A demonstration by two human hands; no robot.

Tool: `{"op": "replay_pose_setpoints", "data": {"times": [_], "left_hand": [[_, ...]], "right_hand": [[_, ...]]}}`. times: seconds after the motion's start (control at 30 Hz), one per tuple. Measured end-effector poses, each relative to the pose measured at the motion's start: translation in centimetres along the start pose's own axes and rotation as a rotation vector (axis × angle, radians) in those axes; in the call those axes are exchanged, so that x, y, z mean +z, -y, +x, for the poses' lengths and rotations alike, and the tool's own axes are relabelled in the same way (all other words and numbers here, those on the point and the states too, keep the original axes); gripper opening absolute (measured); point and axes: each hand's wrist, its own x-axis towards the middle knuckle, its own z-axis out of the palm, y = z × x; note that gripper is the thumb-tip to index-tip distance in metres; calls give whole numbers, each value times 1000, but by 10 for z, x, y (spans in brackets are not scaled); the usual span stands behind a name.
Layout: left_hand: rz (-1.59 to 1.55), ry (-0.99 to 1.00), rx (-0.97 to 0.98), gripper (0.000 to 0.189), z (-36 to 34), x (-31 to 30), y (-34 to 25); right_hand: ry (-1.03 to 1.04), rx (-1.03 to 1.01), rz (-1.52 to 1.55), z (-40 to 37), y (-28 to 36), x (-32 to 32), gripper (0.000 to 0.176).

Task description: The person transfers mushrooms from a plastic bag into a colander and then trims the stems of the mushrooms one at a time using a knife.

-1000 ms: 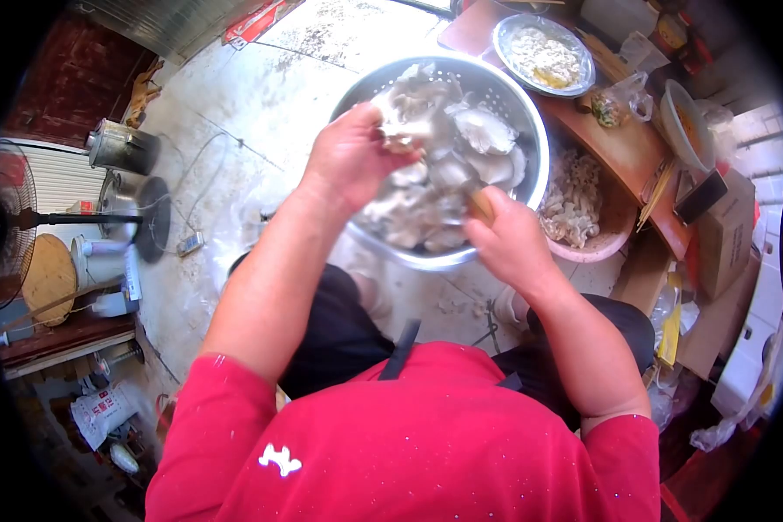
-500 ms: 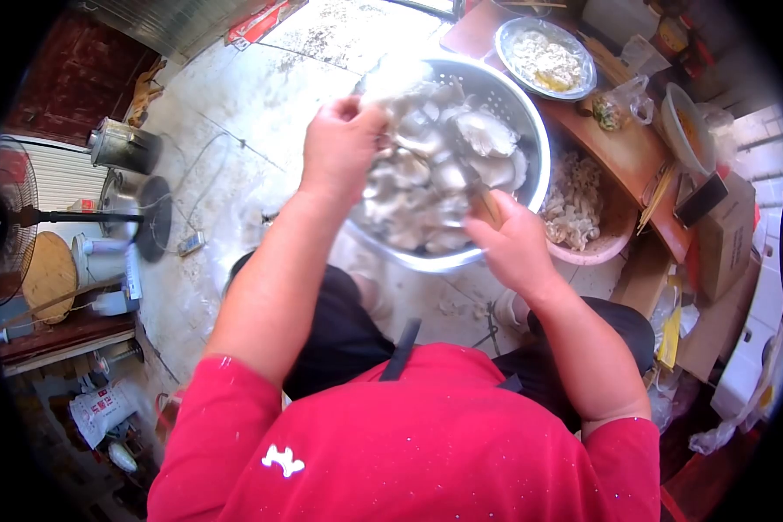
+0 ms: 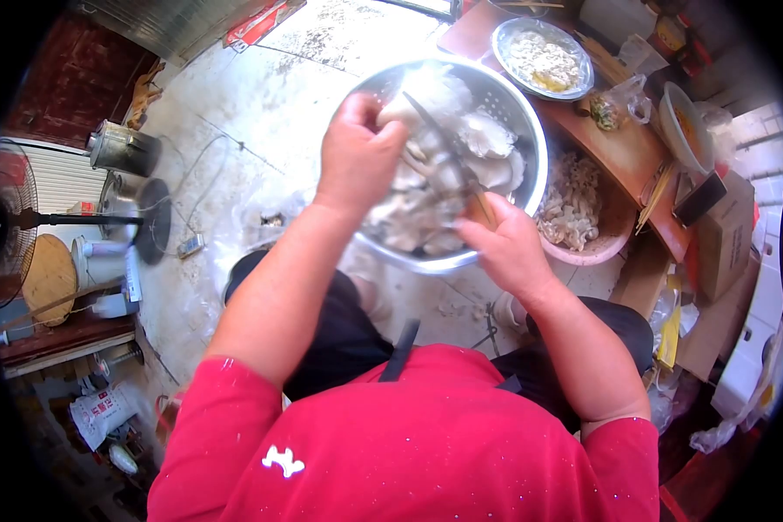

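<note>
My left hand [image 3: 359,155] is closed around a pale oyster mushroom [image 3: 437,90], over the left side of a metal colander [image 3: 543,157]. In my right hand [image 3: 511,248] is a knife [image 3: 448,148], gripped by its wooden handle at the colander's near right edge. Its dark blade slants up and left, with the tip close to the held mushroom; whether it touches cannot be made out. Below both hands, many oyster mushrooms [image 3: 487,135] lie in the colander, partly blurred. The left fingertips are partly hidden by the hand itself.
A pink basin [image 3: 613,239] of mushroom pieces stands right of the colander, beside a wooden board [image 3: 592,139]. A bowl of pale food [image 3: 544,56] and another bowl [image 3: 683,130] sit there. A fan [image 3: 78,217] and metal pots [image 3: 122,146] are at left.
My left hand has moved slightly right and turned with its mushroom. The knife blade has swung up and left, towards that mushroom, and now shows more clearly.
</note>
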Motion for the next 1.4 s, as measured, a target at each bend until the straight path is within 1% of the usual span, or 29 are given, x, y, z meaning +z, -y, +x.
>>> {"op": "replay_pose_setpoints", "data": {"times": [0.07, 0.23, 0.4, 0.57, 0.63, 0.67, 0.73, 0.9, 1.07, 1.13, 1.2, 1.27, 1.37, 1.4], "left_hand": [[-18, 6, 0, 19, -1, 1, -3], [63, 11, 63, 17, -4, 1, -5], [65, 7, 58, 15, -4, 0, -11], [72, -1, 67, 14, -6, 1, -16], [-5, 25, -10, 13, -8, 0, -22], [-4, 25, -10, 13, -7, 1, -19], [111, -25, 99, 13, -4, 2, -11], [152, -35, 101, 13, -4, 3, -6], [169, -5, 95, 14, -10, 6, -7], [172, 29, 148, 15, -10, 8, 0], [148, 62, 145, 15, -14, 11, 1], [123, 95, 143, 15, -16, 14, 2], [269, 22, 298, 14, -16, 16, 6], [270, 22, 298, 14, -15, 16, 7]], "right_hand": [[11, 12, 47, 0, -1, 0, 27], [25, 17, 64, 0, 0, 1, 26], [54, 39, 34, -1, 1, 0, 26], [62, 62, 124, -2, 6, 1, 26], [79, 82, 135, -3, 9, 1, 25], [96, 102, 145, -3, 10, 0, 25], [107, 120, 125, -3, 10, -1, 24], [149, 151, 127, -4, 12, -2, 24], [178, 322, 149, -6, 22, -3, 24], [176, 316, 155, -5, 24, -3, 23], [175, 311, 162, -3, 26, -3, 22], [205, 413, 294, 0, 29, -5, 19], [160, 387, 328, 1, 28, -1, 16], [161, 386, 328, 1, 28, -1, 16]]}}
